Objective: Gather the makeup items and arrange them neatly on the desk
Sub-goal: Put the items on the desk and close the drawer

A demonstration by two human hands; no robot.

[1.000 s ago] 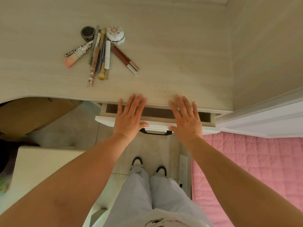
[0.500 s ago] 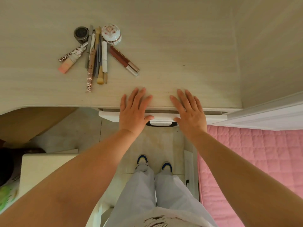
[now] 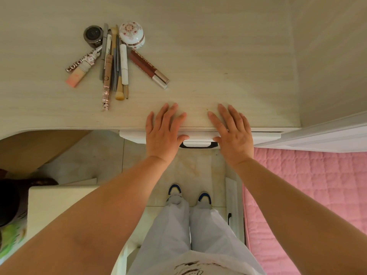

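Note:
Several makeup items lie in a fanned cluster on the pale wooden desk [image 3: 218, 56]: a dark round pot [image 3: 93, 34], a white flowered jar [image 3: 132, 34], a white tube [image 3: 124, 64], a makeup brush [image 3: 119, 84], a rose-gold pen [image 3: 107, 80], a peach tube [image 3: 78, 76] and two brown lip glosses [image 3: 150, 69]. My left hand [image 3: 163, 132] and my right hand [image 3: 233, 133] lie flat, fingers spread, over the desk's front edge and the white drawer front [image 3: 131, 136]. Neither hand holds anything. Both are well to the right of and nearer than the cluster.
A black drawer handle [image 3: 198, 144] shows between my thumbs. A pink quilted bed [image 3: 307, 185] lies to the right, with a white frame [image 3: 317, 135] beside the desk. A white stool [image 3: 59, 205] stands at lower left. My legs and shoes [image 3: 174, 190] stand on the tiled floor.
The drawer, open a second ago with its dark inside showing, has slid in under the desk edge. Both hands moved forward with it and their fingers now rest over the desktop.

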